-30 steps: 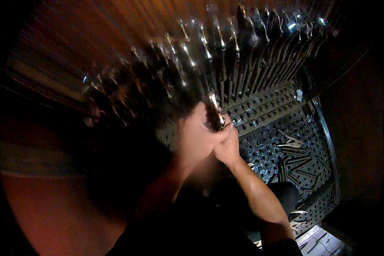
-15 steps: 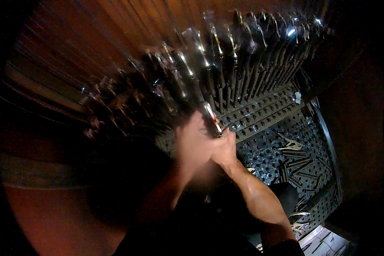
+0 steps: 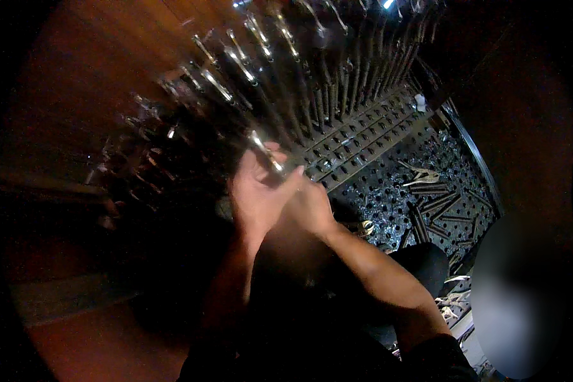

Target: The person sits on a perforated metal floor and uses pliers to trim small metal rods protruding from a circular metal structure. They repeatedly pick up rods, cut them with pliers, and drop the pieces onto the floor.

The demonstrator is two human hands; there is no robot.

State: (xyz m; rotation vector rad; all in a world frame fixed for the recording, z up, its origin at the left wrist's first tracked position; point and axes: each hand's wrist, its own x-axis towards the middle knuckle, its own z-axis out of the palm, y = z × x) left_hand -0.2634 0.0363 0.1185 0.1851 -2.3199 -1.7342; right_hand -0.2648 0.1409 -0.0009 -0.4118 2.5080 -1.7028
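My left hand point(image 3: 253, 200) curls around the lower end of a slim, shiny metal-looking piece point(image 3: 265, 151), its thumb lying across towards my right hand. My right hand point(image 3: 312, 207) presses against the left one, fingers closed and partly blurred; what it grips, if anything, is hidden. Around and beyond both hands stands a bank of dark upright rods point(image 3: 328, 92), many topped with bright, narrow ends like the piece in my left hand. To the left, a cluster of loose-looking ends point(image 3: 156, 159) sinks into shadow.
A ridged bar with rows of slots point(image 3: 363, 130) runs at the rods' feet. Right of it, a perforated dark plate point(image 3: 388, 184) carries scattered short dark sticks point(image 3: 436, 207) and a pale clamp-like tool point(image 3: 420, 172). A blurred whitish shape point(image 3: 509, 312) fills the lower right.
The view has shifted, so the rods sit higher and further left. My hands stay together around the shiny piece, with the left now less blurred. A whitish blur has appeared at lower right.
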